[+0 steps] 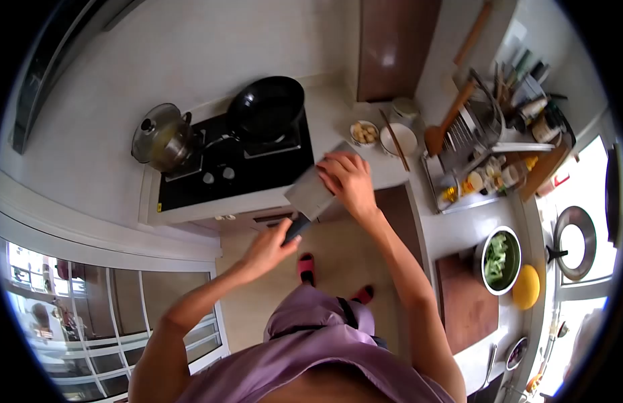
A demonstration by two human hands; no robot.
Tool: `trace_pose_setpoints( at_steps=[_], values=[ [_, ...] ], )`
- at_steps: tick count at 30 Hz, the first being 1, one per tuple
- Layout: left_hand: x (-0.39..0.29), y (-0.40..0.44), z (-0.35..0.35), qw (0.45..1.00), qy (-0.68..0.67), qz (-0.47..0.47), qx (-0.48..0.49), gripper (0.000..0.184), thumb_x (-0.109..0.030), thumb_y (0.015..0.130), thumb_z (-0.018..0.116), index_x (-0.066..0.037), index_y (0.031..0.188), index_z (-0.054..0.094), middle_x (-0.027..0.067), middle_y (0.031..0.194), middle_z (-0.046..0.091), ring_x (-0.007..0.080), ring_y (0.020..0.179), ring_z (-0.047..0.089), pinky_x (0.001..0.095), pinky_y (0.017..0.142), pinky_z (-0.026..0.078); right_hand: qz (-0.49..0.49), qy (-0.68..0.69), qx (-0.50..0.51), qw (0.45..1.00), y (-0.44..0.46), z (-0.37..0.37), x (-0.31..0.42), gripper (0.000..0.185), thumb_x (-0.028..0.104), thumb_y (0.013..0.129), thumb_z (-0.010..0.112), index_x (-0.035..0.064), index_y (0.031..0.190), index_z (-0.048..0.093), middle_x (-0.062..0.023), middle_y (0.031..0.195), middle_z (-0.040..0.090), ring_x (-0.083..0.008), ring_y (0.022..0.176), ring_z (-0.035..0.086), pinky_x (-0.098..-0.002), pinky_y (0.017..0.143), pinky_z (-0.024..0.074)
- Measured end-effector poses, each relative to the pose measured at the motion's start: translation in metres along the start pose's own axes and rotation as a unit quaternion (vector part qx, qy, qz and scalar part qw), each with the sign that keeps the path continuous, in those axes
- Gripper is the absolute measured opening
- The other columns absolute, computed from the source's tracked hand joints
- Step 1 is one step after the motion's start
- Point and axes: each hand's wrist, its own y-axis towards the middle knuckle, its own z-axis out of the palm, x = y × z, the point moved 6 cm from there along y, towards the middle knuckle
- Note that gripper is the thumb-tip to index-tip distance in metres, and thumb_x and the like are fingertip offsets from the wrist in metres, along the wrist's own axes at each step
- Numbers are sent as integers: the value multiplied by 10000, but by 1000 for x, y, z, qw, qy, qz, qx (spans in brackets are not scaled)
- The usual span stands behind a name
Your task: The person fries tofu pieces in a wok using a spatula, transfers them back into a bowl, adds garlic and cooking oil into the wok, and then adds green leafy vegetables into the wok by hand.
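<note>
I hold a cleaver [307,193] in the air in front of my body, near the front edge of the stove counter. Its dark handle is wrapped in my left hand [266,248], which is closed. My right hand [350,181] bends its fingers over the far end of the wide metal blade. The thumb side of that hand lies against the blade, and part of the blade is covered by the fingers. Nothing else touches the cleaver.
A black wok [266,107] and a glass-lidded pot [165,141] stand on the black stove [237,174]. Bowls, one with chopsticks [395,141], are beside it. Right: a dish rack [466,134], cutting board [467,302], bowl of greens [497,258] and yellow object [526,287].
</note>
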Motion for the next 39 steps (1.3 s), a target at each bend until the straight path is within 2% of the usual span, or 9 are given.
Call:
trace_pose_setpoints(
  at_steps=[6, 8, 17, 23, 26, 29, 33, 36, 39],
  values=[
    [89, 58, -132, 994, 27, -11, -104, 257, -204, 818, 612, 10, 866, 477, 206, 670, 576, 373, 646, 583, 407, 531, 421, -79, 126, 20, 989, 147, 165, -13, 124, 147, 746, 669, 115, 864, 645, -42, 896, 620, -265, 901, 530, -373, 765, 431],
    [122, 72, -152, 992, -23, -102, -76, 285, -232, 827, 617, 32, 877, 522, 160, 645, 588, 256, 557, 606, 364, 512, 437, -66, 186, 60, 979, 170, 210, -26, 109, 144, 752, 662, 99, 849, 637, -63, 880, 615, -281, 872, 531, -372, 755, 446],
    [200, 75, -195, 988, -13, -138, -61, 277, -236, 827, 616, 30, 843, 538, 117, 598, 568, 183, 522, 563, 318, 513, 436, -11, 65, 114, 991, 197, 307, -74, 85, 206, 749, 647, 125, 771, 657, -30, 851, 620, -252, 879, 554, -374, 748, 462],
    [165, 51, -203, 981, -58, -175, -58, 276, -239, 834, 602, 20, 861, 512, 126, 586, 546, 212, 501, 561, 342, 478, 417, -6, 82, -105, 991, 184, 187, -20, 74, 126, 794, 631, 52, 802, 638, -73, 828, 632, -235, 743, 568, -325, 662, 451],
    [111, 32, -179, 987, -36, -99, -120, 274, -239, 827, 601, 10, 876, 496, 207, 665, 569, 401, 639, 561, 424, 553, 415, 254, 224, -75, 938, 92, 118, 8, 233, 181, 915, 506, -6, 825, 613, -79, 767, 629, -148, 633, 525, -267, 626, 438],
    [61, 20, -100, 993, -29, -59, -101, 324, -227, 833, 600, 5, 1033, 495, 246, 798, 588, 422, 726, 567, 452, 601, 420, 394, 343, -43, 851, -31, 72, 36, 367, 278, 976, 381, -8, 893, 594, -73, 841, 614, -126, 761, 539, -270, 717, 451],
    [-58, 15, 26, 971, -178, 156, 21, 354, -192, 838, 591, 15, 1106, 487, 235, 884, 609, 384, 812, 613, 405, 665, 484, 461, 477, -107, 741, -130, -3, 76, 424, 338, 970, 367, 9, 1219, 464, -112, 1161, 545, -178, 1128, 465, -342, 983, 347],
    [-112, -17, 144, 915, -195, 328, 132, 507, -150, 827, 603, 54, 1231, 375, 254, 874, 607, 413, 792, 614, 414, 625, 493, 488, 349, -317, 734, -203, -85, 79, 237, 145, 950, 432, 0, 1135, 464, -117, 1108, 574, -186, 1058, 523, -326, 951, 392],
    [-177, -53, 255, 837, -185, 340, 387, 662, -173, 789, 639, 37, 1294, 265, 264, 999, 559, 414, 893, 567, 457, 714, 467, 481, 193, -466, 718, -295, -174, 80, 120, 43, 927, 430, -6, 1036, 419, -143, 951, 609, -157, 894, 588, -302, 835, 461]
  ],
)
